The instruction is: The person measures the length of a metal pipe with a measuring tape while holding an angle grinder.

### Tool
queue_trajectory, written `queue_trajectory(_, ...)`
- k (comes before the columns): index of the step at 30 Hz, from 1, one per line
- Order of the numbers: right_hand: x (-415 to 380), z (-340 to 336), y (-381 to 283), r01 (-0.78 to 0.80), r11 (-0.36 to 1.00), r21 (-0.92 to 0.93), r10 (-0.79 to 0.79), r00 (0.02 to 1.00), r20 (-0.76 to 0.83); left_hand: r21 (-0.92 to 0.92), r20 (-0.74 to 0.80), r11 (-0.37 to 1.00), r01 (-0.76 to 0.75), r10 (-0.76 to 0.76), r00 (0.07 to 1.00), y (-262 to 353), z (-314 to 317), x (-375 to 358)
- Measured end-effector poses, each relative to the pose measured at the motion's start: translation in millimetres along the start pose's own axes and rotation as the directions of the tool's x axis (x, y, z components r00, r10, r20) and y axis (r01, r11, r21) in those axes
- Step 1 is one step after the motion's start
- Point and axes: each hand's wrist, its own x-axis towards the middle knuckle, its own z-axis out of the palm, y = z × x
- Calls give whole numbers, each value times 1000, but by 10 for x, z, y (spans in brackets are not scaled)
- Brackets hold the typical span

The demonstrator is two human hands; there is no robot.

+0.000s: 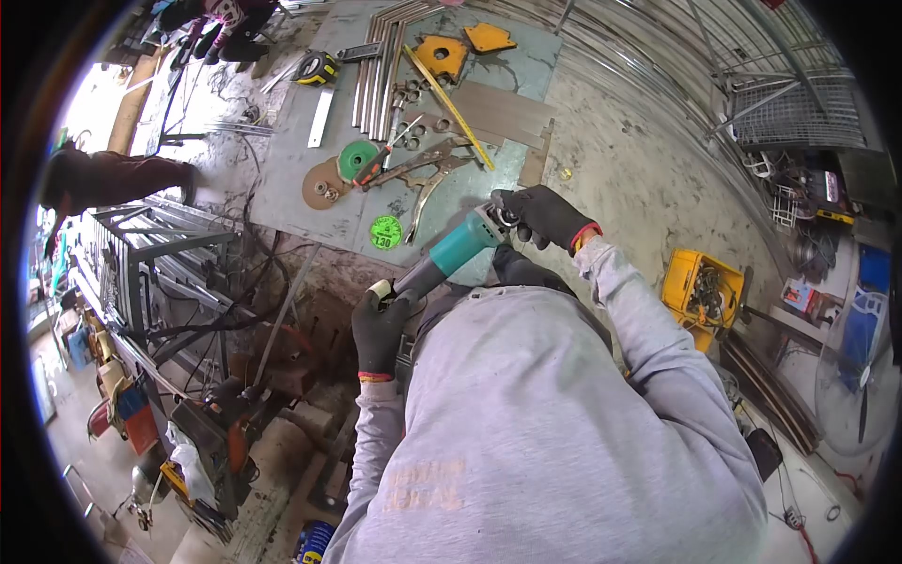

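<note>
A teal and grey angle grinder [458, 246] lies slantwise between my gloved hands, over the near edge of the metal work table [366, 226]. My left hand [380, 331] is closed round the grey rear end of its body. At the grinder's head, my right hand [545, 218] has its fingers bent against the disc end; what exactly they pinch is too small to tell. Beyond the grinder on the table are locking pliers [429, 193], a round green label [385, 232], a green disc [358, 161], a brown disc [325, 184] and a red-handled screwdriver [376, 167].
A yellow measuring stick [451, 111], tape measure [316, 68], orange magnets [442, 56] and metal tubes [381, 75] lie farther back. To the right is a yellow bin [703, 289] of metal parts. Metal frames [155, 249] stand left. Another person's leg [122, 180] shows at left.
</note>
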Motion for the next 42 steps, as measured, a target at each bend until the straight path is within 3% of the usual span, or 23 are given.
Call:
queue_trajectory(4, 153, 14, 74, 4, 997, 76, -8, 998, 62, 144, 7, 987, -70, 70, 998, -197, -68, 144)
queue_trajectory(6, 141, 26, 106, 12, 994, 104, -17, 999, 52, 49, 18, 997, 54, -55, 998, -171, -51, 163)
queue_trajectory(13, 265, 50, 356, 116, 960, 255, -118, 993, -7, -180, -31, 983, 44, -51, 998, -259, -97, 195)
queue_trajectory(15, 282, 0, 482, 138, 950, 280, -136, 990, -26, -386, 27, 918, 92, -88, 996, -283, -152, 221)
queue_trajectory(17, 344, -49, 662, 178, 862, 475, -133, 983, -127, -419, 30, 902, 101, -98, 995, -367, -221, 246)
queue_trajectory(21, 231, -136, 735, 279, 766, 580, -245, 960, -137, -464, 10, 878, 114, -123, 992, -292, -249, 200)
queue_trajectory(25, 36, -1, 566, 394, 728, 561, -328, 919, -219, -543, -60, 839, 49, -97, 994, -354, -351, 217)
queue_trajectory(27, 123, 35, 671, 506, 778, 372, -499, 858, -121, -435, -144, 897, 78, -154, 978, -268, -446, 197)
queue_trajectory(29, 196, 35, 750, 535, 794, 289, -526, 843, -116, -395, -177, 919, 6, -82, 981, -209, -507, 263)
queue_trajectory(31, 102, 56, 718, 452, 756, 473, -380, 892, -245, -354, -212, 933, -64, -13, 977, -76, -526, 340)
queue_trajectory(32, 94, 63, 720, 385, 726, 569, -280, 922, -267, -180, -196, 978, -109, 73, 978, 26, -512, 388)
queue_trajectory(33, 87, 45, 743, 387, 725, 570, -290, 922, -258, -2, -162, 988, -157, 155, 975, 132, -471, 448)
queue_trajectory(35, 115, -16, 850, 331, 717, 613, -171, 937, -306, -52, -167, 993, -108, 98, 981, 297, -335, 556)
queue_trajectory(37, 181, -65, 1011, 316, 742, 592, -147, 937, -317, 365, 14, 904, -224, 235, 972, 496, -246, 647)
queue_trajectory(38, 207, -90, 1085, 307, 758, 576, -140, 938, -317, 372, -6, 902, -219, 239, 971, 530, -206, 710)
queue_trajectory(40, 302, -143, 1363, 300, 772, 560, -136, 939, -316, 328, 157, 815, -477, 451, 879, 563, -146, 826)
queue_trajectory(41, 407, -161, 1592, 267, 813, 518, -93, 937, -337, 330, 155, 814, -478, 453, 878, 592, -162, 867)
queue_trajectory(42, 499, -185, 1851, 231, 849, 475, -50, 931, -362, 487, 138, 680, -548, 560, 817, 629, -175, 905)
